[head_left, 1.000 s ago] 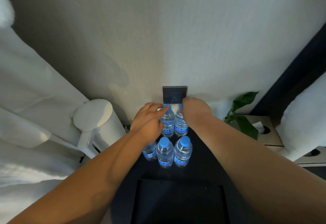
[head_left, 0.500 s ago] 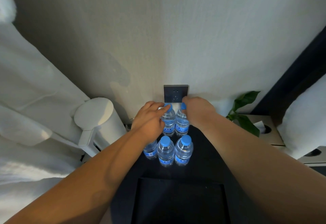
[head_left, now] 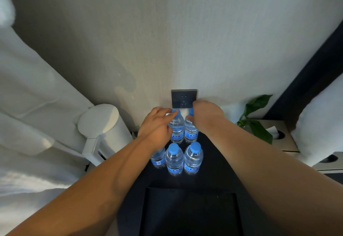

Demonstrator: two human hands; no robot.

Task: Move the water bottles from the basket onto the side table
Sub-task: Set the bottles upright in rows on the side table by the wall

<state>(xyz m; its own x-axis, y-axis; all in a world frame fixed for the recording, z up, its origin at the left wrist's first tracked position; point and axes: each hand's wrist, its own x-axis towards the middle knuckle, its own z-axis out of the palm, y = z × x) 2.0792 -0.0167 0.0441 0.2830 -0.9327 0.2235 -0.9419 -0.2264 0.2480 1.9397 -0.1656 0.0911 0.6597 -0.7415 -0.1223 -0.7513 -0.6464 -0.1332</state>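
Five clear water bottles with blue caps stand on the dark side table [head_left: 215, 169]. The front row holds three: a left bottle [head_left: 158, 158] partly under my forearm, a middle bottle [head_left: 174, 161] and a right bottle [head_left: 193, 158]. Behind them, close to the wall, stand the back-left bottle [head_left: 177, 130] and the back-right bottle [head_left: 191, 133]. My left hand [head_left: 156, 128] holds the back-left bottle at its neck, index finger on the cap. My right hand [head_left: 206, 115] grips the top of the back-right bottle and hides most of its cap. The dark basket [head_left: 189, 211] lies at the table's near end.
A dark wall socket [head_left: 183, 98] sits just above the back bottles. A white round-topped appliance [head_left: 104, 124] stands left of the table, beside white bedding. To the right are a green plant [head_left: 256, 116], a tissue box [head_left: 278, 137] and a white pillow [head_left: 319, 124].
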